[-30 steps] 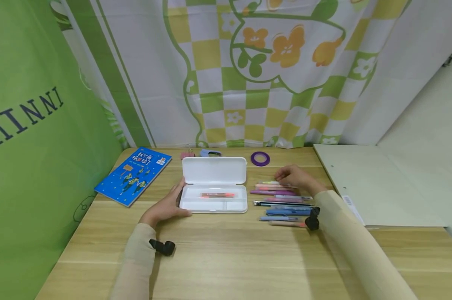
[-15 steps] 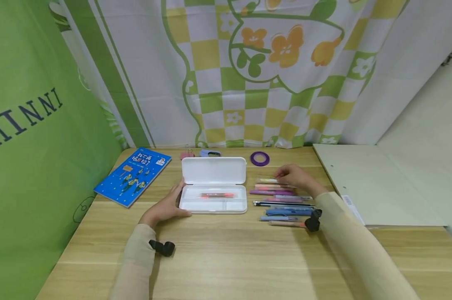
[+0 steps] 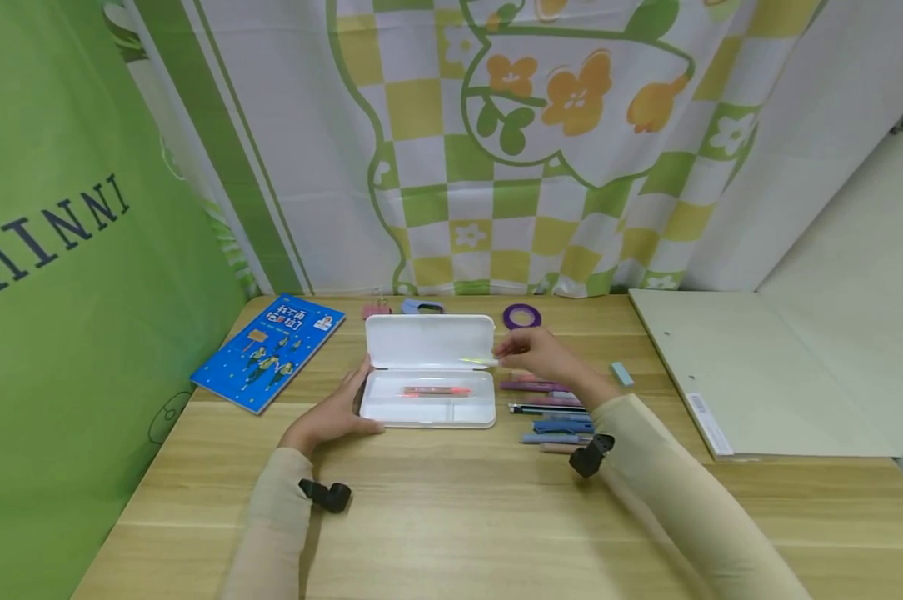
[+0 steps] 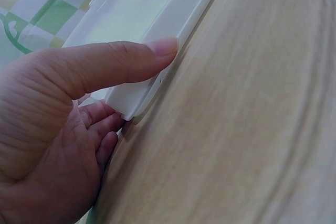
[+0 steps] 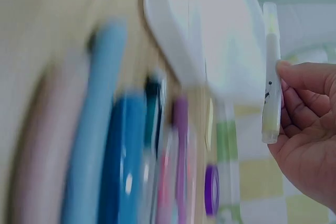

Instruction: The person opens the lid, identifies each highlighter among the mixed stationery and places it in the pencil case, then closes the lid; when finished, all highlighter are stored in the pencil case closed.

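A white pencil case (image 3: 429, 340) lies with its lid raised, and a pinkish-brown pen (image 3: 435, 391) rests in its long compartment. My left hand (image 3: 335, 408) grips the case's left end; in the left wrist view the thumb lies on the front rim and the other fingers bend round the corner. Between thumb and fingers, my right hand (image 3: 541, 357) pinches a white marker with yellow ends (image 5: 271, 77), held in the air near the lid's right edge. Below that hand lies a row of pens (image 3: 549, 409), in pink, purple, black and blue, partly hidden by the forearm.
A blue book (image 3: 267, 354) lies at the left. Behind the case are a pink clip (image 3: 376, 311) and a light blue item (image 3: 421, 307). A purple tape roll (image 3: 507, 317) sits at the back, a small pale blue block (image 3: 622, 373) and a large cream board (image 3: 766, 375) to the right.
My right hand has lifted the yellow-ended marker from the top of the pen row and carried it left to the lid. The pale blue block has come into sight. My left hand stays put.
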### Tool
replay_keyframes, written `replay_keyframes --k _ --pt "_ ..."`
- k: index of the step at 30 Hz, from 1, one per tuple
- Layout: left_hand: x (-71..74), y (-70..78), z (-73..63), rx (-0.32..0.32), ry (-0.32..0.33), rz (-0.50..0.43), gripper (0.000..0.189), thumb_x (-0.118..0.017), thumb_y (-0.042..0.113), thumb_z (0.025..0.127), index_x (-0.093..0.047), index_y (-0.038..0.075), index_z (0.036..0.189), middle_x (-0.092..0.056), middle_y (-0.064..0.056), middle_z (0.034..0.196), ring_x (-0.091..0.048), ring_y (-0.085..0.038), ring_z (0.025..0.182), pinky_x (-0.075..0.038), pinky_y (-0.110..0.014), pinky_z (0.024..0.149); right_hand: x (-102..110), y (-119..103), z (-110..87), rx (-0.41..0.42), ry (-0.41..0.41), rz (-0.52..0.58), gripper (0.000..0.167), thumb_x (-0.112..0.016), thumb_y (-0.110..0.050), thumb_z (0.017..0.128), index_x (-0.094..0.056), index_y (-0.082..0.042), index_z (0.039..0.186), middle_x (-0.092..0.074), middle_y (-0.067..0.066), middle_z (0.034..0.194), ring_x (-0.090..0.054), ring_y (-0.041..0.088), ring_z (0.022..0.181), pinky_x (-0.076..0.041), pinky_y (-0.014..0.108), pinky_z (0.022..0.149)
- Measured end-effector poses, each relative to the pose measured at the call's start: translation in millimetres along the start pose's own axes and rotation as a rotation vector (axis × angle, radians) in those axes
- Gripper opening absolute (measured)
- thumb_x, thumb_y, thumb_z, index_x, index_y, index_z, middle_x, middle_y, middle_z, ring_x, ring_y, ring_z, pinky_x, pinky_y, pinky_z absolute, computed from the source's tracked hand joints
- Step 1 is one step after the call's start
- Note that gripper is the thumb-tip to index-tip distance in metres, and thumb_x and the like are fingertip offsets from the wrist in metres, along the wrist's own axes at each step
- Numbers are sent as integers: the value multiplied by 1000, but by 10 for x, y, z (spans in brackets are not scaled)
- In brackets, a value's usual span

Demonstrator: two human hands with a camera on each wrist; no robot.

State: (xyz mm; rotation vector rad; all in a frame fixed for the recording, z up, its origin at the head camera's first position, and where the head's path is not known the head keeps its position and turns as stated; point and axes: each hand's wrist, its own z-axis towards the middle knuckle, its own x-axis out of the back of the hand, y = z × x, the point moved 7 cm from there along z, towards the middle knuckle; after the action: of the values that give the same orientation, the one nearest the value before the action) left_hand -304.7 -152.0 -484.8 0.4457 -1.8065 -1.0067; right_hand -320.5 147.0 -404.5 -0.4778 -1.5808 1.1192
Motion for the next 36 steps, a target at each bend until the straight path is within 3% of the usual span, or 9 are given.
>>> replay_keyframes --k 4,9,16,22,26,36 --pt "-10 -81 45 5 3 5 120 -82 28 73 9 22 152 3 -17 157 -3 -40 142 -8 -58 111 -257 -99 105 44 -17 24 15 -65 1 85 -67 5 99 -67 12 92 -61 20 86 -50 29 78" --pt "-14 -92 50 11 4 11 120 -82 29 73 9 22 152 3 -16 157 -2 -39 142 -7 -58 111 -548 -25 282 27 -33 35 14 -66 1 84 -68 4 98 -68 9 90 -60 14 82 -50 27 76" --pt "-17 -77 51 0 3 14 121 -82 29 73 9 22 152 1 -17 157 -4 -39 142 -8 -56 112 -759 -20 408 19 15 -27 12 -68 2 79 -70 2 91 -68 7 83 -58 10 75 -49 23 71" --pt "-13 -80 48 12 -3 10 120 -82 30 74 10 23 152 2 -15 157 -3 -37 142 -7 -55 113 -815 -57 446 42 53 -89 12 -67 5 76 -70 2 87 -68 8 80 -59 11 73 -50 23 71" --pt "-15 -85 48 17 -2 13 121 -82 30 73 9 22 152 3 -15 157 -3 -37 142 -7 -55 113 -818 -42 442 32 55 -66 11 -66 5 78 -70 3 88 -68 9 81 -60 12 74 -50 23 72" --pt "-14 -85 46 -5 3 13 121 -82 30 73 9 21 152 2 -17 157 -2 -40 142 -8 -57 112 -605 81 288 -49 6 203 21 -66 -7 87 -67 3 105 -68 9 98 -61 16 91 -50 31 85"
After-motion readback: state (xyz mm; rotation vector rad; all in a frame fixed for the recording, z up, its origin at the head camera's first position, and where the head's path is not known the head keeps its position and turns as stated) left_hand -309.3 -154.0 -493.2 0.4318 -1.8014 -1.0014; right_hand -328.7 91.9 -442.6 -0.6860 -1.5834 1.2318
